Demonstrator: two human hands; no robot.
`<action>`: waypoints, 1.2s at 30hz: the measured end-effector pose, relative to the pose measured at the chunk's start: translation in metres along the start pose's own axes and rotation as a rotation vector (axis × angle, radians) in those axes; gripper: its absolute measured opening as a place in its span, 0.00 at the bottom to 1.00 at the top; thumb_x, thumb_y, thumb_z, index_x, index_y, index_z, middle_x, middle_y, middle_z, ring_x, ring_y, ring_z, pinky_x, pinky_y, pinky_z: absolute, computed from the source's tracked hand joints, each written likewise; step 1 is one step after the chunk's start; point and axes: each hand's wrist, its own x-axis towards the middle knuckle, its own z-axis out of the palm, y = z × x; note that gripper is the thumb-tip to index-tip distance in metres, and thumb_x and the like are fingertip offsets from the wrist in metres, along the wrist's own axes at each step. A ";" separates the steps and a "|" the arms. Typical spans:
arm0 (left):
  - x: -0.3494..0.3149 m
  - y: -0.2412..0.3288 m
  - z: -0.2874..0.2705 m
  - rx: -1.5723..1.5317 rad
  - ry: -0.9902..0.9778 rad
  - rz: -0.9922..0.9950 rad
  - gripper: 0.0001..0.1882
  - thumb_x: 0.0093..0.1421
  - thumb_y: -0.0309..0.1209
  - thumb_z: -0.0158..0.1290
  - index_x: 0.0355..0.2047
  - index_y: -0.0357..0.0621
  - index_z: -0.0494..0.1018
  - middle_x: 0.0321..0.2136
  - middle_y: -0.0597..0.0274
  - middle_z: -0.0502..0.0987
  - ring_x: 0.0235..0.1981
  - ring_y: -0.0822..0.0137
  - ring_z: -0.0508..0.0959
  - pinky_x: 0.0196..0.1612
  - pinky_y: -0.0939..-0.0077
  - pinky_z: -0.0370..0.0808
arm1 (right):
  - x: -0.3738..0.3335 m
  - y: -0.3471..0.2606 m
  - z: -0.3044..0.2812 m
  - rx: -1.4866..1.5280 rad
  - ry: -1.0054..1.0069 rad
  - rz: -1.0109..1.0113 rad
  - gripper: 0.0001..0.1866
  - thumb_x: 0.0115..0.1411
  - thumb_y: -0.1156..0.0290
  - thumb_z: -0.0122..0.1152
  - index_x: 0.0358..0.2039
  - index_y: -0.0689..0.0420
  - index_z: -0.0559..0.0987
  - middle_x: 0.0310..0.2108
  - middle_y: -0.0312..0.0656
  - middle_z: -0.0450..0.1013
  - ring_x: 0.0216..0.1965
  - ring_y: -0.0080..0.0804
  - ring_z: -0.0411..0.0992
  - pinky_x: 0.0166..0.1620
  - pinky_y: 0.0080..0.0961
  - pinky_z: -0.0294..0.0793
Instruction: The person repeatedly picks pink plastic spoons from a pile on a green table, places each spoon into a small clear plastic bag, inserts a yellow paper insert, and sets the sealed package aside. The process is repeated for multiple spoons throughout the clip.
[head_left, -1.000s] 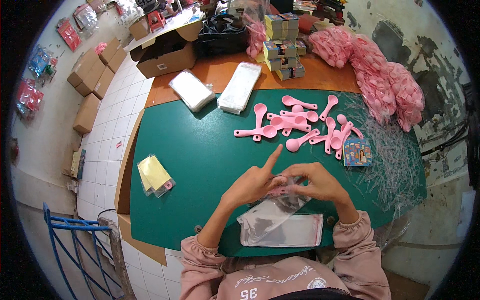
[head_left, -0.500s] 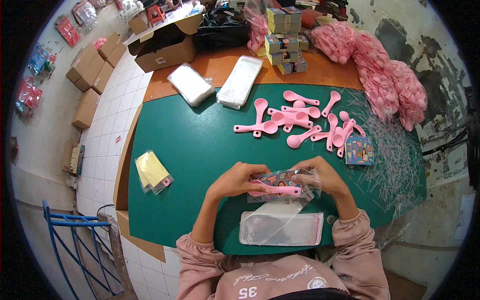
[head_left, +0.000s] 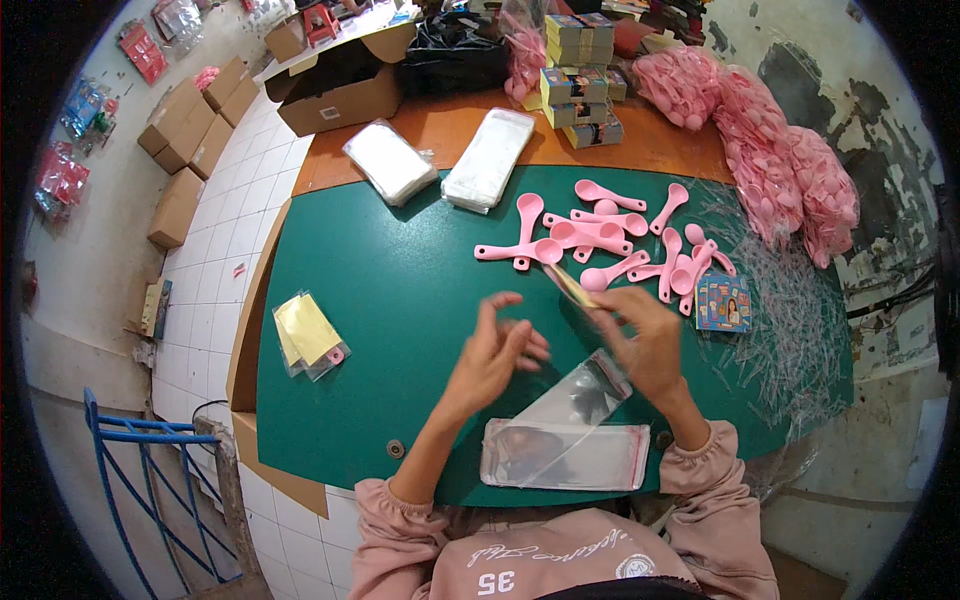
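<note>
Between the thumb and fingers of my right hand (head_left: 645, 335) is a clear packet (head_left: 573, 288) with a card in it, seen nearly edge-on with a yellowish face showing. Its pink spoon, visible earlier, I cannot make out now. My left hand (head_left: 492, 355) hangs over the green table with fingers apart and nothing in it. Below the hands lies a stack of clear plastic bags (head_left: 600, 465), with one loose bag (head_left: 585, 395) slanting across it. Beyond the right hand are several loose pink spoons (head_left: 590, 235) and a small stack of blue printed cards (head_left: 722, 303).
At the left lie filled packets with yellow card backs (head_left: 308, 330). Two bundles of clear bags (head_left: 487, 160) rest farther back. Behind stand an open carton (head_left: 345, 100), banded card stacks (head_left: 580, 80) and bulging bags of pink spoons (head_left: 755, 150). Clear plastic strips (head_left: 780, 330) litter the right side.
My left hand has let go of the packet and opened. My right hand has raised the packet away from me and turned it edge-on. The loose bag beneath is more exposed.
</note>
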 end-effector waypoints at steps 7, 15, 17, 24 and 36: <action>-0.036 -0.014 0.021 -0.408 -0.038 -0.125 0.34 0.64 0.27 0.34 0.61 0.58 0.25 0.45 0.42 0.66 0.46 0.57 0.72 0.48 0.61 0.71 | -0.016 -0.021 -0.001 -0.020 -0.565 -0.148 0.16 0.47 0.69 0.60 0.37 0.59 0.72 0.37 0.46 0.65 0.41 0.42 0.64 0.43 0.35 0.66; -0.039 -0.016 0.017 -0.376 -0.031 -0.150 0.37 0.61 0.21 0.35 0.61 0.58 0.26 0.42 0.45 0.69 0.39 0.64 0.74 0.44 0.72 0.72 | -0.031 -0.034 0.022 -0.099 -0.498 -0.285 0.12 0.45 0.70 0.60 0.30 0.59 0.71 0.31 0.43 0.63 0.37 0.39 0.63 0.37 0.32 0.63; -0.039 -0.016 0.019 -0.408 0.004 -0.134 0.37 0.61 0.21 0.36 0.61 0.58 0.27 0.40 0.46 0.70 0.38 0.66 0.74 0.42 0.74 0.72 | -0.032 -0.034 0.025 -0.126 -0.477 -0.317 0.12 0.45 0.69 0.60 0.29 0.59 0.71 0.31 0.42 0.63 0.36 0.39 0.63 0.37 0.32 0.63; -0.031 -0.023 0.022 -0.244 0.058 -0.086 0.37 0.59 0.19 0.39 0.62 0.53 0.32 0.38 0.49 0.72 0.34 0.70 0.74 0.40 0.77 0.72 | -0.036 -0.028 0.025 -0.200 -0.476 -0.429 0.10 0.46 0.70 0.59 0.28 0.58 0.71 0.30 0.42 0.63 0.37 0.40 0.63 0.38 0.31 0.62; -0.027 -0.017 0.019 -0.301 -0.099 -0.073 0.20 0.61 0.23 0.37 0.55 0.41 0.57 0.43 0.50 0.72 0.45 0.66 0.73 0.46 0.80 0.70 | 0.012 0.097 -0.188 -0.170 -0.165 0.324 0.06 0.52 0.75 0.53 0.31 0.62 0.71 0.33 0.41 0.68 0.35 0.35 0.67 0.37 0.29 0.67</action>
